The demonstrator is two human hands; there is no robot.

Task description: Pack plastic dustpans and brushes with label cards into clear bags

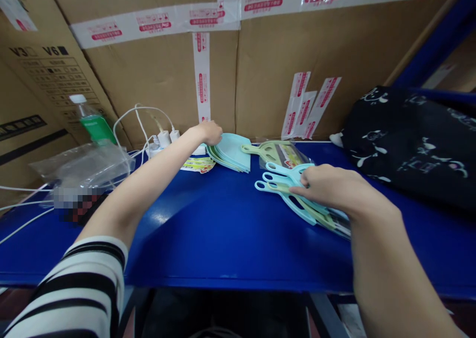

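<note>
A stack of thin light-blue and green dustpans [235, 152] fans out at the back middle of the blue table. My left hand [211, 132] reaches to its far left corner; the fingers are curled, and their tips are partly hidden. Nearer on the right, light-blue and green hand brushes [284, 189] with looped handles lie overlapping, their far ends under clear film. My right hand [327, 186] is closed over the handles, thumb at the near side. Behind them, a green looped handle [262, 151] lies by a clear packet with a yellow-green label [292, 154].
Cardboard boxes [156, 70] with printed tape stand along the back. A black patterned bag [412, 149] fills the right. At left are a green-labelled bottle [97, 124], a clear plastic bag [91, 167] and white cables with plugs [169, 137]. A yellow label [199, 165] lies near the dustpans.
</note>
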